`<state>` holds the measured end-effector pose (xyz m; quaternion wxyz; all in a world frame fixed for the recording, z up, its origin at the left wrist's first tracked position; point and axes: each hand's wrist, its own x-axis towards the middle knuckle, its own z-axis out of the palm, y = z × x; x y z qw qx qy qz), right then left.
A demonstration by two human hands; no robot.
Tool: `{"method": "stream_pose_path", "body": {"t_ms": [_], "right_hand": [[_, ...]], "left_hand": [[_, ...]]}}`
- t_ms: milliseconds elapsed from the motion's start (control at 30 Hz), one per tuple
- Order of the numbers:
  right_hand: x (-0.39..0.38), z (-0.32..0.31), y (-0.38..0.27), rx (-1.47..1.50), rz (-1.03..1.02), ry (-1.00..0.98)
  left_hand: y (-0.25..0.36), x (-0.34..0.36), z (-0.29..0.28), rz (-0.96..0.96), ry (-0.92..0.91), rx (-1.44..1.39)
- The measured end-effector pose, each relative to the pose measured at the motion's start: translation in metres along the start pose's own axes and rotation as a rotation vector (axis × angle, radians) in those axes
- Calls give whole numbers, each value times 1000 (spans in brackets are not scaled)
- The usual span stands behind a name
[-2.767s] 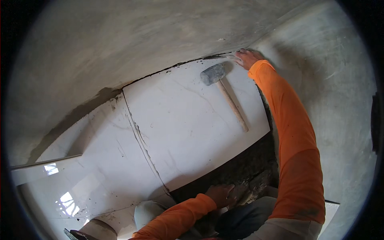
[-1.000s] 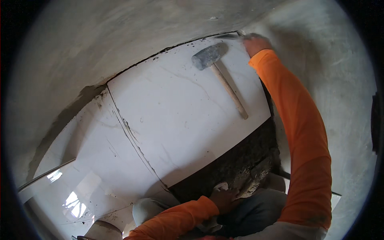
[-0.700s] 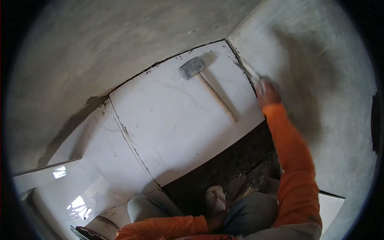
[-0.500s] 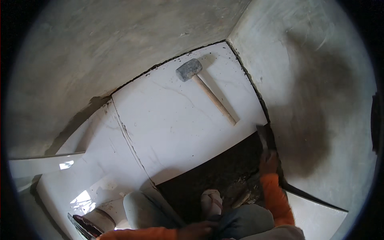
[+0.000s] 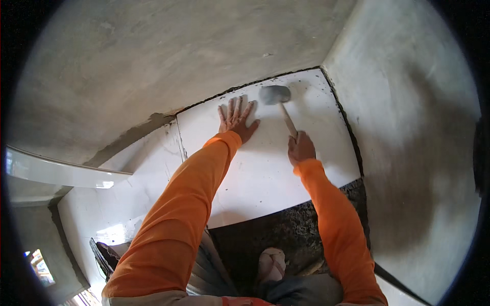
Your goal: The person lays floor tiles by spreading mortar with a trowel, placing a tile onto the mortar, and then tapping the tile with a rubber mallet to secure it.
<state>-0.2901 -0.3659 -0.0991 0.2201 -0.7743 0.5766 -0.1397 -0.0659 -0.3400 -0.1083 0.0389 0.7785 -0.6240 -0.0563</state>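
Observation:
My left hand lies flat with spread fingers on a large white floor tile, near its far left edge. In my right hand is the wooden handle of a rubber mallet, gripped partway along. The mallet's grey head, slightly blurred, is over the far part of the tile, right of my left fingertips. Whether the head touches the tile I cannot tell. Small dark specks dot the tile near the far edge and corner.
Bare grey walls meet behind the tile's far right corner, with a dark gap along its edges. Dark rough bedding lies nearer, beside my foot. More white tile extends left, under a pale curved-looking panel.
My right hand has left the flat-bladed tool at the tile's near right corner and now grips the mallet, which lay on the tile. My left hand has reached forward onto the tile.

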Motion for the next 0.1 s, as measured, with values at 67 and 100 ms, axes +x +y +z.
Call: {"method": "stream_pose_path", "body": {"t_ms": [67,100], "right_hand": [[-20,-4,-18,454,-9,42],[-21,-3,-16,437,-6,26]], "left_hand": [[-8,3,-10,-42,-2,45],[-7,0,-3,-52,-14,27]]}}
